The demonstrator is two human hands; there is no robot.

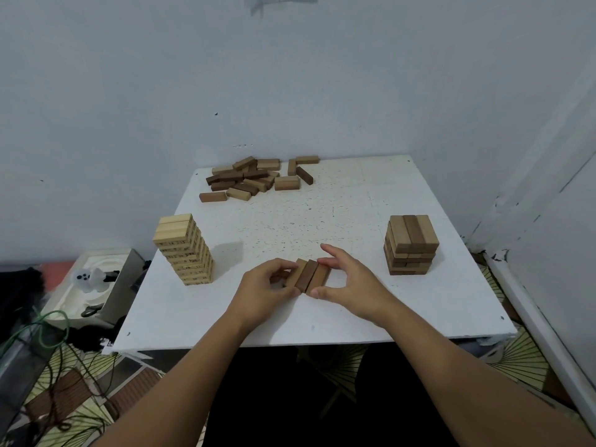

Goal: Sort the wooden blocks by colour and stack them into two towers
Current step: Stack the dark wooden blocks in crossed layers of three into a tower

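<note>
Status: roughly mid-task by my read.

Light tower [183,250] stands at 9 o'clock on the bench [354,201], tall, many layers, looks square and all pale wood. Dark tower [410,245] at 3 o'clock is shorter, only a few layers, top layer of three blocks running front to back. It shows mixed tan and darker brown tones, so the sort on that side seems looser, or the wood simply varies; can't tell which.

Unsorted pile [258,177] sits at 12 o'clock near the far edge, well apart from both towers. It holds both pale and dark blocks, some overlapping, a few strays beside it toward 1 o'clock. That's the remaining work: a fair number left for both towers.

In hand now: a row of three brown blocks [309,275] at centre, near the front, lying side by side and touching, resting on the bench or just above it, can't tell. Left hand [267,285] has fingers curled round the row's left side; right hand [345,282] pinches the right side, thumb at the near end, fingers at the far end. Both are squeezing the row together.

Likely a pre-assembled layer bound for the dark tower, turned crosswise to its top layer.
</note>
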